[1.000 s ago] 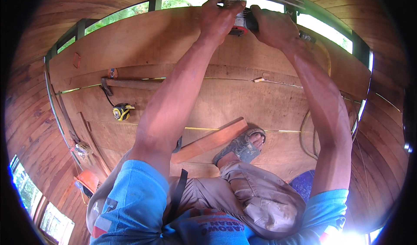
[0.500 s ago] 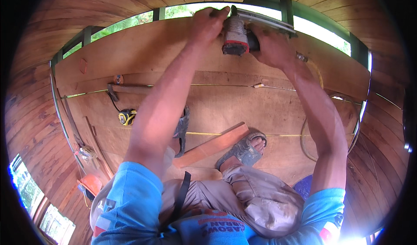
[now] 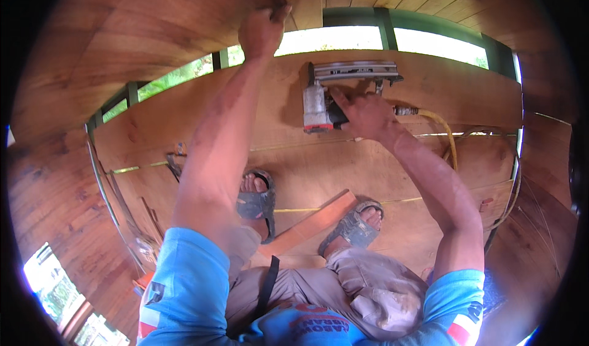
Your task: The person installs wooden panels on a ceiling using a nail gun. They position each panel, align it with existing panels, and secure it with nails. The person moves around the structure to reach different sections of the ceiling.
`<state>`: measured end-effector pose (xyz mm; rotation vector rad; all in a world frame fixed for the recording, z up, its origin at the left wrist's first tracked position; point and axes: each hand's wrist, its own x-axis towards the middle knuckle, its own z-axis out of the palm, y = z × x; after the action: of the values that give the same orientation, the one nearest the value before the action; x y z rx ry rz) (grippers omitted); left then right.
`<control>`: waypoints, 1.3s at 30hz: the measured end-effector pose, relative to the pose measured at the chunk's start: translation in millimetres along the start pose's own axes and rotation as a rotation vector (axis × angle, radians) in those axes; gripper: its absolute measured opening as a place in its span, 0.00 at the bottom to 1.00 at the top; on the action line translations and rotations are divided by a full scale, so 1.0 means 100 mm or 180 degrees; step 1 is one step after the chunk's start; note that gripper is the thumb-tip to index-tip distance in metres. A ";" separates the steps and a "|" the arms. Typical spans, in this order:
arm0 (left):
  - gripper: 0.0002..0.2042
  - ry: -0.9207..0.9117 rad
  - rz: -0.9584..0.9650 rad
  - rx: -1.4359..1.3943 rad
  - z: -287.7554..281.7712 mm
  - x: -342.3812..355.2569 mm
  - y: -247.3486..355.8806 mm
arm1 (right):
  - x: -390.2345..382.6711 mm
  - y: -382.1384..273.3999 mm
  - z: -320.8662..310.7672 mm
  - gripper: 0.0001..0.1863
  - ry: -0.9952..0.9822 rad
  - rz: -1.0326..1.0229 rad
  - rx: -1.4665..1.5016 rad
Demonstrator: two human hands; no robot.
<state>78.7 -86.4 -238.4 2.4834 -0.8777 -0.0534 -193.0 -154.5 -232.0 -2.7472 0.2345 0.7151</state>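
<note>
My right hand (image 3: 367, 114) is wrapped round the black grip of an air nail gun (image 3: 315, 108), a silver tool with a red band and a long magazine. The gun hangs over the wooden boards, tilted on its side, and a yellow air hose (image 3: 451, 138) runs from its fitting toward the right. Farther up and to the left, my left hand (image 3: 262, 34) is closed at the lower edge of the wood planking (image 3: 184, 15). Whatever lies inside its fingers is hidden.
A reddish wood offcut (image 3: 316, 220) lies between my sandalled feet (image 3: 359, 223). A hammer (image 3: 176, 160) lies at the left, partly behind my forearm. Beyond the wide board (image 3: 466, 91), dark posts (image 3: 386, 30) frame a bright gap. The hose loops at the right.
My right hand has brought the nail gun down and away from the planking edge. The left hand has left the gun's side and moved left and up. The view has shifted; the tape measure is now hidden.
</note>
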 end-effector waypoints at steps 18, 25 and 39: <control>0.45 -0.1602 -0.0429 0.0727 0.61 -0.78 -0.52 | -0.68 1.71 0.20 0.30 0.2369 0.0505 0.1245; 0.42 -0.2138 -0.0597 0.0749 0.53 -0.69 -0.47 | -0.59 2.66 0.63 0.24 0.2853 0.2083 0.0626; 0.38 -0.2171 -0.0231 0.0608 0.50 -0.58 -0.58 | -0.63 2.74 0.67 0.25 0.2871 0.2005 0.0757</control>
<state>56.5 -34.6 -316.7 2.7052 -1.0883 -0.9238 -339.5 -386.3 -321.6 -2.5460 1.2963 -0.4770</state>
